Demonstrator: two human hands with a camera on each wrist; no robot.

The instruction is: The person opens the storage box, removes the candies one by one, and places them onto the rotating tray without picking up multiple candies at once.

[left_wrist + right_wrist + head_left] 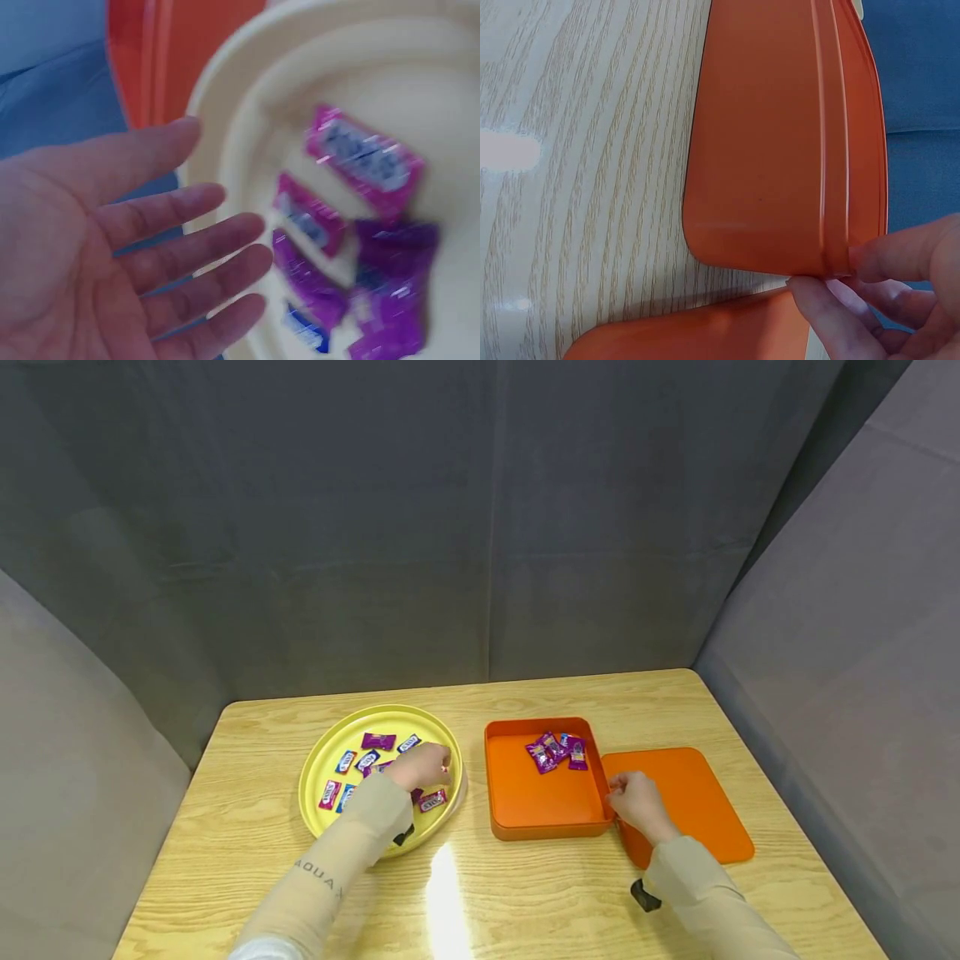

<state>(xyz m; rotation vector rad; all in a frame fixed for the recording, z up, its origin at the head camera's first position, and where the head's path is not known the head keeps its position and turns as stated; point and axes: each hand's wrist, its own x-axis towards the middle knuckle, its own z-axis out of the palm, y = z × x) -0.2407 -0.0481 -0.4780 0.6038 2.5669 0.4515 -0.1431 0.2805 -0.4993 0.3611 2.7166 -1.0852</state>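
My left hand (pixel 420 767) is over the right half of a round yellow tray (pixel 306 781). In the left wrist view its fingers (pixel 202 262) are straight and spread, with nothing held. Small wrapped candies lie on the tray, among them a purple one (pixel 378 741), a pink one (pixel 367 159) and a blue one (pixel 306 328). My right hand (pixel 641 803) pinches the wall of an open orange box (pixel 543 797) near its front right corner. Several purple-wrapped candies (pixel 542 758) and a bit of blue wrapper lie at the box's back right.
A flat orange lid (pixel 697 802) lies on the wooden table (pixel 540 902) right of the box, partly behind my right hand. Dark grey cloth (pixel 375 568) rises behind the table, with paler cloth (pixel 862 693) at both sides.
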